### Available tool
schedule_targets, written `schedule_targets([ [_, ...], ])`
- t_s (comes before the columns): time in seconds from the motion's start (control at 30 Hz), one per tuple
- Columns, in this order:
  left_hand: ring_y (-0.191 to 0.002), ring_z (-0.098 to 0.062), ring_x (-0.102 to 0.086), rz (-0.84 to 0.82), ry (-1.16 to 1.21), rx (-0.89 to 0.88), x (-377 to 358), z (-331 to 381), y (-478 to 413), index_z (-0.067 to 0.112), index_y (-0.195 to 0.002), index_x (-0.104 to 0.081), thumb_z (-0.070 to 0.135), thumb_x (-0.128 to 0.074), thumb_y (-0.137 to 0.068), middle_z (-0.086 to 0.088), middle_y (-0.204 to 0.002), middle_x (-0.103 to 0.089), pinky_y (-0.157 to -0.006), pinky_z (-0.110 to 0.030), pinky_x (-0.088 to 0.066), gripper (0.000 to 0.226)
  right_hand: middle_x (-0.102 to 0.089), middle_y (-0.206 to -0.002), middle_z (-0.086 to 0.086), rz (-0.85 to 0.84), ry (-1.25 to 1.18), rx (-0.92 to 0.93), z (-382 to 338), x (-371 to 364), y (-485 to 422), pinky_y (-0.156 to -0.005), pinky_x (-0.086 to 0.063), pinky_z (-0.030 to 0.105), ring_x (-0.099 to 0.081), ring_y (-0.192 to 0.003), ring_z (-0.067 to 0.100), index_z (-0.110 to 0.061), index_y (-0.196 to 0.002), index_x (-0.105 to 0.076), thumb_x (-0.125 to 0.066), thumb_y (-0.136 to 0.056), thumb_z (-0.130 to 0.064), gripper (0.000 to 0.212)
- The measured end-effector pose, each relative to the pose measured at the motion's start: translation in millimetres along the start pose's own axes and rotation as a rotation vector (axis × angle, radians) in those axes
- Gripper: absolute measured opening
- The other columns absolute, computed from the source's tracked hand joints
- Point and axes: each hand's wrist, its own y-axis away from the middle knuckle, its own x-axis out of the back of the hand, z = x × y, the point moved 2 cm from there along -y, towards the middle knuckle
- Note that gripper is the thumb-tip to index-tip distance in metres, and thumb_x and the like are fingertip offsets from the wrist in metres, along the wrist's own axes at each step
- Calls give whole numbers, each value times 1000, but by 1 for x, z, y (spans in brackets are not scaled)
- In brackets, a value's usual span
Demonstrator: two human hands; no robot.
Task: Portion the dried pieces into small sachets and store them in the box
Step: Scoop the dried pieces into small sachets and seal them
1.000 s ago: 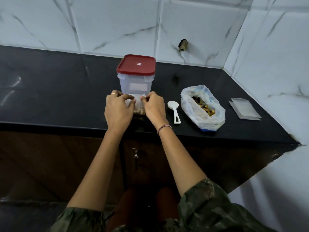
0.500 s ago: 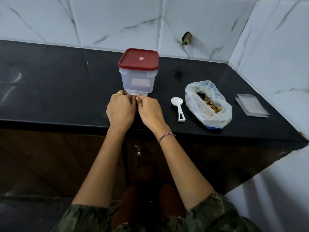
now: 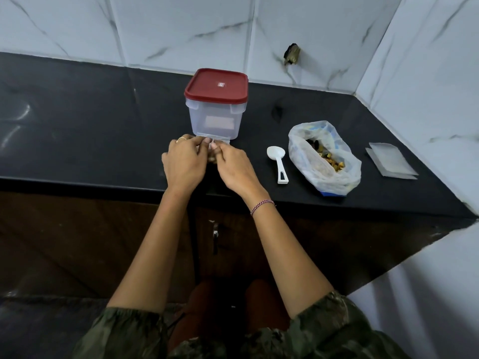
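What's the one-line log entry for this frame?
step: sealing sachet | left hand: pinching top | right hand: pinching top | box: lid on | spoon: idle | bag: open

No text, number or brand can be read. The red square plastic lid (image 3: 216, 85) of the translucent plastic box (image 3: 214, 123) carries a small white mark at its centre, too small to decipher. A pale rectangular label (image 3: 219, 122) on the box wall shows no legible characters.
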Motion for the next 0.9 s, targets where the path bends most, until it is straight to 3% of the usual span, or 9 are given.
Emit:
schedule_targets([
  [0.13,-112,-22,-55,70,221,24,3,-4,3,26,-116,-67,31,-44,-98,1,-119,-63,-93,-47,-46,30,-46,-144,8,39,-90,4,-1,7,6,-111,-33,35,-39,-135,20,-6,-138,-45,-30,-103,-29,45],
  [0.33,-107,-19,-57,106,240,17,5,-1,5,26,-113,-69,26,-49,-96,2,-116,-63,-90,-44,-49,26,-41,-147,9,96,-104,43,1,12,12,-115,-26,29,-32,-139,17,-5,-140,-41,-33,-103,-26,43],
  [0.53,-112,-19,-54,162,188,-3,6,3,10,24,-114,-68,26,-53,-94,0,-118,-62,-92,-44,-48,25,-47,-142,10,200,-134,104,5,18,16,-112,-26,24,-37,-137,18,-3,-136,-47,-42,-100,-18,39],
  [0.63,-113,-18,-50,219,153,-41,10,16,12,23,-113,-68,24,-52,-95,0,-118,-62,-91,-37,-46,24,-51,-139,9,263,-160,151,4,26,18,-112,-31,26,-41,-134,17,-4,-133,-51,-45,-99,-16,37],
  [0.77,-101,-13,-58,206,212,-120,6,45,17,19,-110,-68,21,-54,-94,2,-108,-64,-81,-23,-43,22,-59,-129,9,391,-177,204,0,47,21,-100,-31,6,-52,-123,15,-2,-126,-57,-49,-97,-11,32],
  [0.9,-88,-6,-63,61,434,-179,-1,86,28,13,-109,-70,18,-55,-93,6,-97,-69,-79,-21,-49,21,-62,-124,7,514,-148,209,7,81,31,-101,-40,17,-56,-117,13,-4,-123,-61,-50,-96,-12,30],
])
